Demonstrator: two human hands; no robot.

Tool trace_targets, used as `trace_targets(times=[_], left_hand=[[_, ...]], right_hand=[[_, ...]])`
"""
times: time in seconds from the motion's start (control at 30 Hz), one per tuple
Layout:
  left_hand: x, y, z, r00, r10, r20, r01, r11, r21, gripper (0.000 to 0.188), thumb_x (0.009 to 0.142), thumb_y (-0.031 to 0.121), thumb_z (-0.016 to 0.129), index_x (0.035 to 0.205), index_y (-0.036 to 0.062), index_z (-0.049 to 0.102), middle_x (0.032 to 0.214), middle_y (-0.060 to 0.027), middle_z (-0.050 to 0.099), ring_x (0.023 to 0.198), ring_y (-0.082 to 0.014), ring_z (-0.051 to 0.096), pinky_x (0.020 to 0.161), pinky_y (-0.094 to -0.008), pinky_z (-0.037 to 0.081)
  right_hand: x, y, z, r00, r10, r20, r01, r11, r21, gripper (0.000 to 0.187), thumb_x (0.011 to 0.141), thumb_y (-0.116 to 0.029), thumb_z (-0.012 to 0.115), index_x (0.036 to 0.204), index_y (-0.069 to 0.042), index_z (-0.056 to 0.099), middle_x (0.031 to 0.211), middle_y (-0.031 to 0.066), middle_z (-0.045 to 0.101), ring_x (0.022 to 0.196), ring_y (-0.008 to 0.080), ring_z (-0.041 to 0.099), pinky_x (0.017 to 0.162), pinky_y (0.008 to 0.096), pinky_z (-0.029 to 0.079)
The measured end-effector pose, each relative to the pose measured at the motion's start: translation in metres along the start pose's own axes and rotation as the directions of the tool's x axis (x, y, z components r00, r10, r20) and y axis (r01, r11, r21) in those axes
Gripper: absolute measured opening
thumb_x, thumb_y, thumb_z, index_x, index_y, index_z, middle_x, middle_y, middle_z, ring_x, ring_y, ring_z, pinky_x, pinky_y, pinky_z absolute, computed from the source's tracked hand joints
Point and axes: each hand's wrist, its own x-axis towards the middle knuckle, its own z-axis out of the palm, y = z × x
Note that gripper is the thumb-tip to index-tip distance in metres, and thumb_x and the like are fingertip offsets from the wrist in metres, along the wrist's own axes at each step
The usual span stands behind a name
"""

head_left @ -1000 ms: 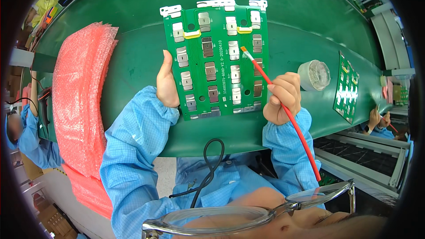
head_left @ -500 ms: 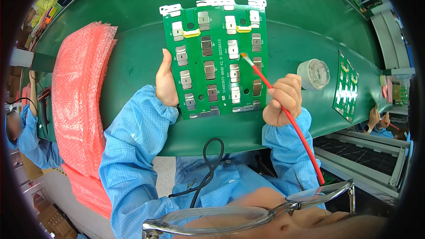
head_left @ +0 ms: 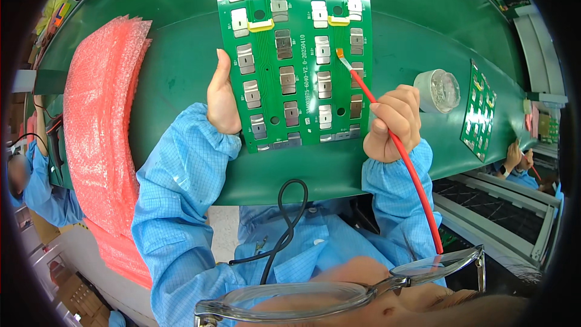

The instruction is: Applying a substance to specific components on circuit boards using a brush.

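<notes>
Board: the green circuit board (head_left: 290, 63) stands tilted up over the green bench (head_left: 175, 85), in front of you.
Left hand: your left hand (head_left: 221, 97) grips the board's left edge.
Right hand: your right hand (head_left: 393, 122) pinches a red-handled brush (head_left: 387, 130), bristles touching a metal tab on the board's right part.
Nearby: a clear round container (head_left: 437, 89) sits just right of your right hand; a pink bubble-wrap stack (head_left: 100, 127) lies left.

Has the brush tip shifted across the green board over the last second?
Yes. The brush tip has moved toward the board's right edge, from the third pad column into the gap before the fourth, staying roughly level.
</notes>
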Motion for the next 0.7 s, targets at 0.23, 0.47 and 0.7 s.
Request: trace_targets(times=[0.23,0.47,0.7], left_hand=[[-0.0005,0.0001,0.0019,1.000,-0.006,0.003,0.006,1.000,0.005,0.065,0.094,0.056,0.023,0.136,0.0075,0.034,0.130,-0.0141,0.047,0.113,-0.0293,0.052,0.093,-0.0451,0.045],[0.0010,0.0000,-0.0045,1.000,0.003,-0.004,-0.003,1.000,0.016,0.065,0.094,0.056,0.024,0.135,0.0069,0.035,0.128,-0.0143,0.048,0.112,-0.0285,0.052,0.091,-0.0438,0.047],[0.0011,-0.0001,-0.0061,0.999,-0.002,0.050,0.003,1.000,-0.029,0.065,0.094,0.056,0.024,0.136,0.0066,0.034,0.130,-0.0149,0.047,0.112,-0.0298,0.052,0.091,-0.0448,0.047]], right_hand=[[-0.0001,-0.0010,0.0047,0.999,-0.040,-0.029,0.041,0.999,0.024,0.021,0.092,-0.018,0.051,0.084,0.002,0.054,0.064,0.0099,0.053,0.051,0.0199,0.047,0.050,0.0339,0.035],[0.0003,-0.0036,0.0042,0.999,-0.044,-0.019,0.044,0.999,0.026,0.024,0.092,-0.020,0.050,0.083,0.001,0.054,0.063,0.0097,0.052,0.051,0.0200,0.046,0.050,0.0341,0.034],[-0.0004,-0.0070,-0.0021,0.999,-0.036,0.013,0.035,0.999,0.033,0.026,0.093,-0.023,0.049,0.083,0.001,0.053,0.062,0.0095,0.052,0.050,0.0200,0.045,0.050,0.0357,0.033]])
